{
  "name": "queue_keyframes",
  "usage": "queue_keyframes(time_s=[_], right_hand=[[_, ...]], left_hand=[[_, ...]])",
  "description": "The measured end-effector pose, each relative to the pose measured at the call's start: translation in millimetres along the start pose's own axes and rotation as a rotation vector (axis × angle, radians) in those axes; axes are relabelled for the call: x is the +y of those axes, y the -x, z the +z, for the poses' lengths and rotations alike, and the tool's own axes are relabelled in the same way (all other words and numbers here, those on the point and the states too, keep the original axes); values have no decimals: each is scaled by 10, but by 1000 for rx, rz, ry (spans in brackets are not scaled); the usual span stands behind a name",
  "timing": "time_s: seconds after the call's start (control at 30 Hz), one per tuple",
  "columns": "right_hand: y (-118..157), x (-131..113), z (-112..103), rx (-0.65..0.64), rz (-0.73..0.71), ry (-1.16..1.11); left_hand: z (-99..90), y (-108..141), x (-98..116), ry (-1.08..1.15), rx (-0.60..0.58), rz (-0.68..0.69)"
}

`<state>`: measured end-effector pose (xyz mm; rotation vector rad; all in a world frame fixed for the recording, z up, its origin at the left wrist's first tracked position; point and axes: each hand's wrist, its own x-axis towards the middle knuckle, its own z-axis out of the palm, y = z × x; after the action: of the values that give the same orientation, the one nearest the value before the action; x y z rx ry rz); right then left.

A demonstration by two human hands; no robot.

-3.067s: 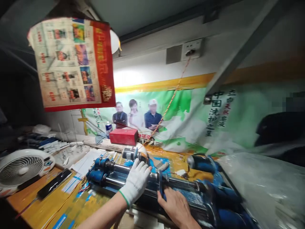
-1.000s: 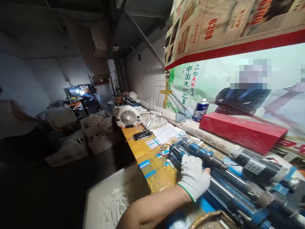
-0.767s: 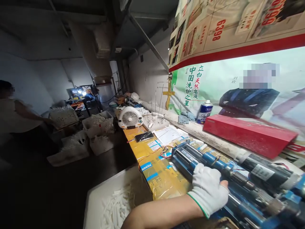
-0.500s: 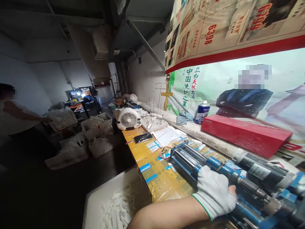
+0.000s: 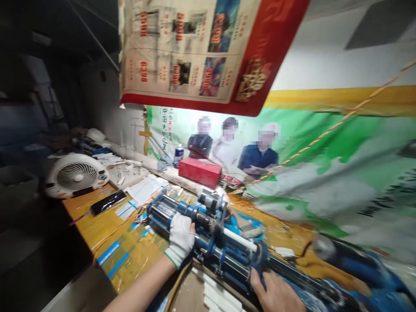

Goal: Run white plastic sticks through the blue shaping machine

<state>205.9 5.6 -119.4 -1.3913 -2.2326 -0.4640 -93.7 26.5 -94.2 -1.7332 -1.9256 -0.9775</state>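
A long blue and black bench machine with metal guide rods and a drill-type chuck lies along the table. My left hand, in a white glove with a green cuff, is wrapped over the left part of the machine; its fingertips are hidden. A white rod runs level from the middle of the machine to a round blue end piece. My bare right hand is closed at the lower edge of that end piece, with thumb and forefinger on it. White strips lie in a box below the machine.
A white fan, a dark phone and paper sheets occupy the table's left end. Behind the machine are a red box and a spray can. A twisted cord slants across the wall banner.
The view has swung right, bringing my right hand, the white rod and the box of strips into sight. My left hand stays on the machine. The other person has left view.
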Motion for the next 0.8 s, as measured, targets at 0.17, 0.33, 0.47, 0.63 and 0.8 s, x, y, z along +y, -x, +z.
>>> queue_keyframes(time_s=[0.17, 0.33, 0.47, 0.63, 0.8], right_hand=[[-67, -193, -115, -37, 162, 17], [-36, -165, -122, -30, 145, -14], [-38, -174, -124, -23, 147, -1], [-49, -204, -153, -3, 159, 14], [-44, -194, -143, -3, 155, 8]], left_hand=[[-31, 32, 5, -21, 34, 98], [-101, -7, -217, -80, 35, 168], [-125, -110, -475, -103, 56, 189], [-149, -255, -815, -95, 110, 203], [-175, -163, -884, -39, 219, 140]])
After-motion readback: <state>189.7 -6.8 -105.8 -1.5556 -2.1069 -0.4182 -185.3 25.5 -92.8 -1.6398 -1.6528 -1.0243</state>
